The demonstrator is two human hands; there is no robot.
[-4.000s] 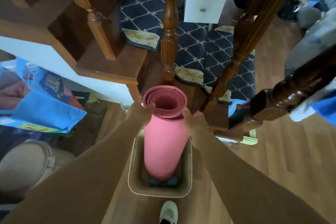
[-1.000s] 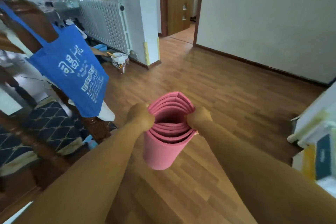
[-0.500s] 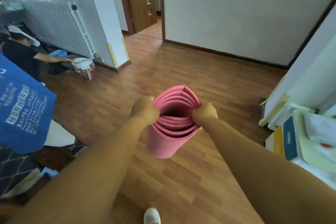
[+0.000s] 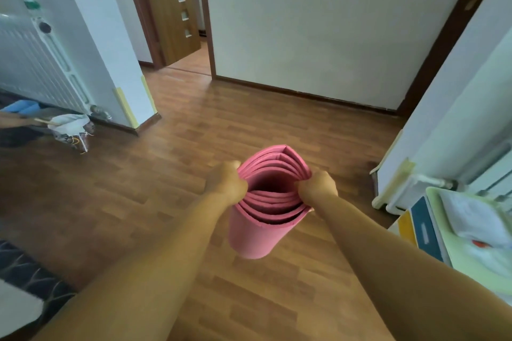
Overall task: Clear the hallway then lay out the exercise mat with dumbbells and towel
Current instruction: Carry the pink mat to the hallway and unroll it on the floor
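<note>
Our left hand (image 4: 227, 184) is closed on the left side of the rolled pink exercise mat (image 4: 260, 235), gripping its top rim, and our right hand (image 4: 318, 187) is clamped on the right side of the same rim. Between the two grips the open end of the roll is squeezed into an oval, its spiral layers showing. The mat hangs upright just right of the frame's centre, its lower end clear of the wooden floor (image 4: 171, 163).

Both bare forearms run from the bottom corners of the frame up to the roll.

At the left edge, a small white bag (image 4: 72, 127) sits on the floor just in front of a white radiator (image 4: 30, 63), with a white wall corner (image 4: 116, 58) beside it. At the upper centre a doorway opens beside a brown wooden door (image 4: 169, 5), and a plain white wall (image 4: 318, 22) fills the upper right. In the lower right we see a stack of pale green and white items (image 4: 476, 232), blurred. A dark patterned rug (image 4: 25, 274) shows at the lower left.
</note>
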